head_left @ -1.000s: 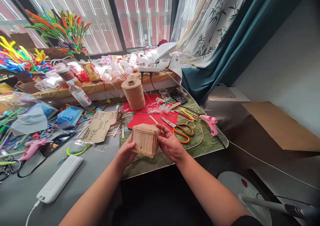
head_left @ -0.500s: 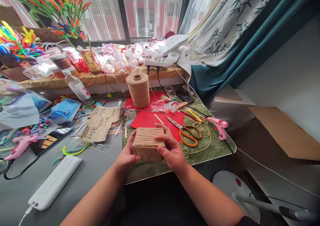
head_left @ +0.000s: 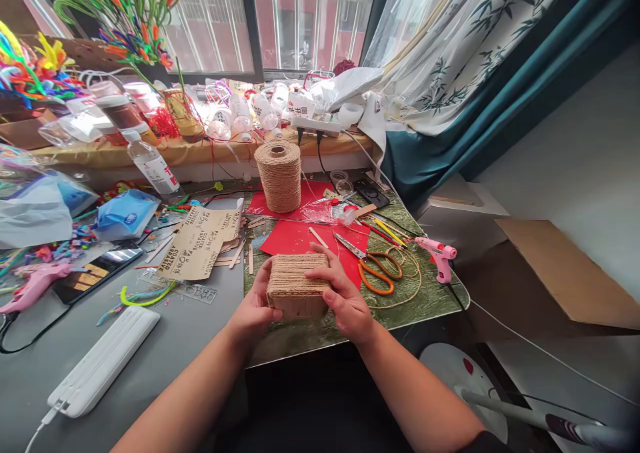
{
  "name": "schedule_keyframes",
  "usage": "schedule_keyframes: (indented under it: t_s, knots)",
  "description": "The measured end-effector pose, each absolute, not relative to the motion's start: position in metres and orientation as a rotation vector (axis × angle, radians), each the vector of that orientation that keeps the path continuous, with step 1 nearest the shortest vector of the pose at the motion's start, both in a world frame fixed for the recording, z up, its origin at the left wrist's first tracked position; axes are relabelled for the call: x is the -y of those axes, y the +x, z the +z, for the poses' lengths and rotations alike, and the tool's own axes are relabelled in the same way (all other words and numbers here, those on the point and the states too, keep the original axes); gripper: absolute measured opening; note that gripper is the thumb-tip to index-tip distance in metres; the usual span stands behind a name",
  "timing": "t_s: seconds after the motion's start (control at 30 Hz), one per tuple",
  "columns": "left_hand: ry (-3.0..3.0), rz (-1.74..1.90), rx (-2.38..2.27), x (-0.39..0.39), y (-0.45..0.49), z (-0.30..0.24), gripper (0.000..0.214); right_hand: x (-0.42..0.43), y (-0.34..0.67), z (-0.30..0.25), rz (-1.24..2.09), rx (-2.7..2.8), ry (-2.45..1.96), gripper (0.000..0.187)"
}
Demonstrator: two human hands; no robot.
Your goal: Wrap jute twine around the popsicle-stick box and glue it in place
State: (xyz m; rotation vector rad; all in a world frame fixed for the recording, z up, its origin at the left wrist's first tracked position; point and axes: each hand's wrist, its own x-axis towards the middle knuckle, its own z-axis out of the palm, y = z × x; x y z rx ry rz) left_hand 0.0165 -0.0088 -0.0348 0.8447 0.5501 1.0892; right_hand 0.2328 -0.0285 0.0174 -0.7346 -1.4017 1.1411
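Between my two hands is a small box wrapped in twine (head_left: pixel 299 274), its top covered in tight parallel rows and its front side bare and paler. My left hand (head_left: pixel 257 306) grips its left side, thumb along the lower front edge. On the right side, my right hand (head_left: pixel 345 299) holds it with fingers laid over the top corner and the thumb near the front edge. Just beyond, orange-handled scissors (head_left: pixel 377 273) lie with blades apart on red sheets (head_left: pixel 285 238). A large spool of twine (head_left: pixel 279 179) stands upright behind the box.
A pink glue gun (head_left: pixel 439 256) rests at the table's right edge, with loose twine nearby. Sandpaper sheets (head_left: pixel 195 253), wooden sticks (head_left: pixel 237 254) and a white power strip (head_left: pixel 105 359) lie to the left. Plastic bottles (head_left: pixel 153 166) and a socket strip (head_left: pixel 317 127) crowd the back.
My right fingers have shifted slightly on the box's top right corner, and its thumb has moved up a little. The view has tilted slightly; the box stays in both hands.
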Motion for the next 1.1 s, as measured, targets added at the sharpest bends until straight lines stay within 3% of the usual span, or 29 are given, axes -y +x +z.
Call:
schedule_keyframes:
  t_s: [0.17, 0.47, 1.1]
  knots:
    - [0.839, 1.078, -0.574, 0.007, 0.016, -0.039, 0.102, 0.031, 0.235, 0.014, 1.188, 1.319, -0.750, 0.045]
    - [0.901, 1.045, -0.568, 0.010, 0.020, -0.037, 0.100, 0.035, 0.237, 0.013, 1.054, 1.427, -0.778, 0.034]
    - [0.854, 1.079, -0.584, 0.004, 0.028, -0.041, 0.095, 0.020, 0.226, -0.013, 1.075, 1.217, -0.845, 0.037]
